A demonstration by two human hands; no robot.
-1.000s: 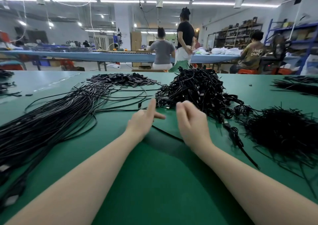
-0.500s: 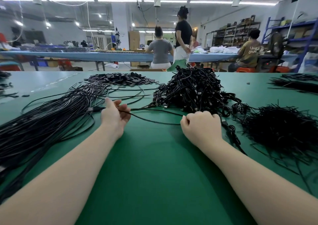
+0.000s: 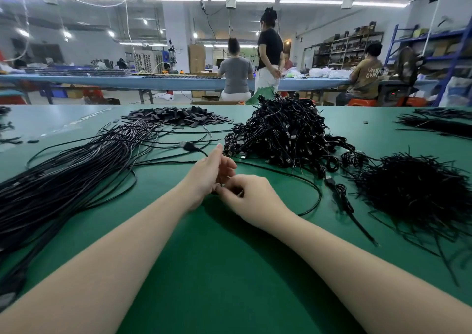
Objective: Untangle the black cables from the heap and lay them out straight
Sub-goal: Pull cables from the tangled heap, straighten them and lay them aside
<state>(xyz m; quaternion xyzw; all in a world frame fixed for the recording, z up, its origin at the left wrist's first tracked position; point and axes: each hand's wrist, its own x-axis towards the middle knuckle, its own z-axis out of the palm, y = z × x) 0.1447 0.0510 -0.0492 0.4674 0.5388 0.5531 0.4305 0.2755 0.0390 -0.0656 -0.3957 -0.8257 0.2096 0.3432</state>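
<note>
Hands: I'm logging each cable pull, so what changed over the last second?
The left hand swung out left with one cable, then came back; both hands now meet mid-table, the right hand pinching at it. The tangled heap and straightened bundle stayed put.

cable heap [image 3: 281, 134] ahead, laid cables [image 3: 63, 178] left

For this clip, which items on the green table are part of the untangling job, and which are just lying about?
In the job:
- tangled cable heap
- single black cable, held by left hand and right hand
- straightened cable bundle

Lying about:
- pile of flat black pieces
- bristly pile of thin black strands
- strands at the far right edge
</note>
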